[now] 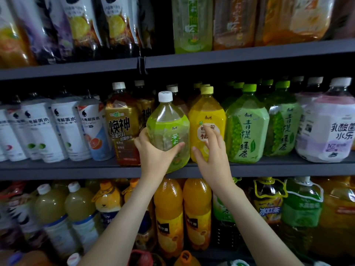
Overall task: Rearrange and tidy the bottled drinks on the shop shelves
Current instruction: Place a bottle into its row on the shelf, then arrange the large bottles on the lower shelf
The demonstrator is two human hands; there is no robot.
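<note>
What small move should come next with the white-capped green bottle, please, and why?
Probably tip the green bottle upright and slide it back beside the yellow bottle: it leans left in the left hand, base over the shelf lip, while the open right hand is at that neighbour.

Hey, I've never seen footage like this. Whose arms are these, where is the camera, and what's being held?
There is no machine here. These are a person's two bare hands, and the single picture comes from a camera worn on their head, looking forward and down at shop shelves. The left hand grips a green tea bottle with a white cap, which is tilted at the front edge of the middle shelf. The right hand is open, with its fingers spread in front of the yellow drink bottle beside it. Whether it touches that bottle is unclear. Further right stand green-capped tea bottles. To the left are white-labelled water bottles, and on the shelf below are orange drink bottles.
</note>
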